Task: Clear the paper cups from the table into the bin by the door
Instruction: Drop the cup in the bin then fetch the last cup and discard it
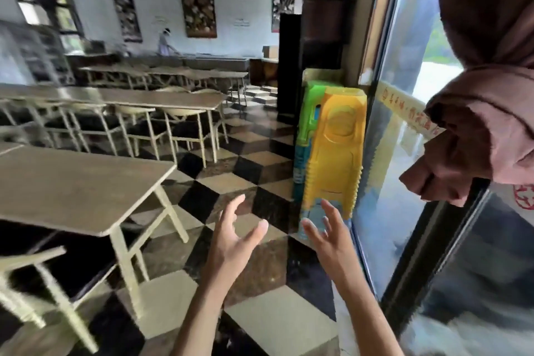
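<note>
Both hands were raised in front of the body, fingers spread and palms turned toward each other, with nothing between them. The left hand [234,237] was slightly forward and to the left of the right hand [332,237]; each was apart and empty.

No paper cup could be seen anywhere in the view, and no bin could be picked out either, so the direction of the task's things from the hands could not be told. The nearest bench [78,191], just left of the left hand and a little beyond it, showed a bare brown top. That made the left hand the nearer one to any bench, judging by position alone.

Just beyond the right hand's fingertips stood a tall stack of yellow plastic stools [335,153], upright, with a green stool [310,113] nested behind it to the left. Right of the right hand ran a glass door [404,182]. Another person's sleeved arm [485,124] reached in from the upper right, its hand hanging above and right of the right hand.

Left of and below the left hand, a chair [43,292] was tucked at the near bench, with checkered floor [277,324] under both hands. Farther left and beyond, rows of benches [161,98] and chairs filled the room, blurred, and their tops looked bare as well.
</note>
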`<state>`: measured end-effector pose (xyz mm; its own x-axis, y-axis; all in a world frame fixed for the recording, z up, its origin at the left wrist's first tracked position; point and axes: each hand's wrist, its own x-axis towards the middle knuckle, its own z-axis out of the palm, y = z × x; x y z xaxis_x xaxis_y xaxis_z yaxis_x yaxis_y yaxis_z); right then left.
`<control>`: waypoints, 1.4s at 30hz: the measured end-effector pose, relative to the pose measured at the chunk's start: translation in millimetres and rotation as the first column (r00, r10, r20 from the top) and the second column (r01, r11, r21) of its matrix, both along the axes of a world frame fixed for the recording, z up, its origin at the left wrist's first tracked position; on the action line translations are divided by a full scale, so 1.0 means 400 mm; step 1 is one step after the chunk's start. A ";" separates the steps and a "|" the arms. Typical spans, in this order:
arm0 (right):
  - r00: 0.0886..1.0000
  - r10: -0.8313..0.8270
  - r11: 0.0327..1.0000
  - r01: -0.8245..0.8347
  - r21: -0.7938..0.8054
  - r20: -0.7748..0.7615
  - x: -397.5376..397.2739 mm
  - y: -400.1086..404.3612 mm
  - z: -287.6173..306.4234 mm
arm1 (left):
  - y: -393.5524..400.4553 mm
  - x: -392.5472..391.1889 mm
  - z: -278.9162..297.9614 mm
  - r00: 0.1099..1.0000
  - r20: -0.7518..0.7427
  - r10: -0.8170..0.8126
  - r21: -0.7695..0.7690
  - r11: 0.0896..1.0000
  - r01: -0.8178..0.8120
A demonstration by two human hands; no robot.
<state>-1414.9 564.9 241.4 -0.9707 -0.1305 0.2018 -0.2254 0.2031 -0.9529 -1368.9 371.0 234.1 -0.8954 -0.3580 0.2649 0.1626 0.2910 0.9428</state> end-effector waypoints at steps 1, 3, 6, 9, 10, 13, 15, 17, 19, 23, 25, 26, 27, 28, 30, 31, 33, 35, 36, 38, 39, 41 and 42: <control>0.998 0.060 0.998 -0.060 -0.004 -0.011 0.022 -0.056 0.005 | -0.050 0.053 0.001 0.998 0.000 0.056 0.000 0.998 -0.056; 0.982 0.187 0.982 -0.187 0.013 -0.033 0.082 -0.181 0.012 | -0.155 0.175 0.003 0.983 -0.014 0.182 0.008 0.983 -0.182; 0.917 0.397 0.918 -0.396 0.027 -0.048 0.206 -0.396 0.029 | -0.321 0.389 0.009 0.921 -0.059 0.386 0.047 0.922 -0.384; 0.806 0.591 0.807 -0.591 0.013 -0.029 0.394 -0.607 0.052 | -0.478 0.632 0.015 0.813 -0.074 0.578 0.099 0.815 -0.571; 0.766 0.643 0.766 -0.643 0.017 -0.027 0.464 -0.675 0.053 | -0.527 0.721 0.016 0.771 -0.076 0.632 0.099 0.775 -0.625; 0.618 0.786 0.618 -0.786 0.018 -0.016 0.695 -0.888 0.052 | -0.657 1.014 0.019 0.624 -0.101 0.775 0.086 0.631 -0.771; 0.500 0.866 0.500 -0.866 0.003 -0.012 0.869 -1.026 0.037 | -0.727 1.232 0.016 0.513 -0.085 0.854 0.075 0.519 -0.851; 0.406 0.914 0.406 -0.913 0.041 -0.005 1.056 -1.146 0.024 | -0.783 1.455 0.009 0.393 -0.057 0.918 0.072 0.397 -0.915; 0.309 0.951 0.308 -0.950 0.053 0.012 1.244 -1.243 0.017 | -0.818 1.665 -0.004 0.271 -0.042 0.962 0.082 0.274 -0.958; 0.139 0.989 0.136 -0.989 0.057 0.055 1.576 -1.378 -0.003 | -0.852 2.005 -0.026 0.056 -0.034 0.998 0.096 0.059 -0.994; 0.078 0.994 0.073 -0.995 0.074 0.070 1.696 -1.428 -0.017 | -0.857 2.119 -0.039 -0.028 -0.015 0.999 0.085 -0.027 -0.996; 0.039 0.996 0.033 -0.996 0.077 0.079 1.758 -1.455 -0.025 | -0.860 2.178 -0.048 -0.073 -0.001 0.997 0.053 -0.073 -0.996; 0.001 0.996 -0.005 -0.997 0.078 0.088 1.813 -1.479 -0.032 | -0.868 2.228 -0.060 -0.113 0.007 0.994 0.030 -0.113 -0.993; -0.034 0.994 -0.042 -0.996 0.074 0.099 1.863 -1.504 -0.039 | -0.877 2.274 -0.071 -0.155 0.019 0.988 0.017 -0.156 -0.988; -0.108 0.987 -0.116 -0.991 0.060 0.121 1.947 -1.554 -0.061 | -0.899 2.346 -0.095 -0.237 0.039 0.971 0.001 -0.238 -0.971; -0.137 0.982 -0.145 -0.988 0.056 0.134 1.982 -1.579 -0.075 | -0.912 2.376 -0.109 -0.261 0.048 0.964 -0.002 -0.262 -0.965; -0.163 0.975 -0.173 -0.983 0.061 0.153 2.042 -1.638 -0.108 | -0.950 2.424 -0.138 -0.281 0.084 0.956 -0.010 -0.281 -0.960; -0.186 0.966 -0.198 -0.979 0.055 0.181 2.094 -1.705 -0.137 | -1.005 2.468 -0.166 -0.297 0.136 0.945 -0.016 -0.298 -0.954; -0.202 0.959 -0.214 -0.976 0.043 0.199 2.119 -1.743 -0.152 | -1.038 2.489 -0.178 -0.309 0.157 0.938 -0.025 -0.310 -0.951; -0.230 0.947 -0.242 -0.970 0.027 0.223 2.165 -1.821 -0.183 | -1.107 2.522 -0.205 -0.329 0.183 0.926 -0.048 -0.326 -0.944; -0.244 0.941 -0.256 -0.967 0.021 0.233 2.187 -1.859 -0.199 | -1.143 2.534 -0.219 -0.337 0.198 0.920 -0.063 -0.332 -0.941; -0.262 0.928 -0.277 -0.961 0.021 0.267 2.226 -1.928 -0.228 | -1.212 2.556 -0.244 -0.362 0.248 0.899 -0.100 -0.348 -0.932; -0.263 0.920 -0.284 -0.958 0.031 0.290 2.242 -1.957 -0.242 | -1.241 2.562 -0.255 -0.371 0.276 0.887 -0.116 -0.352 -0.929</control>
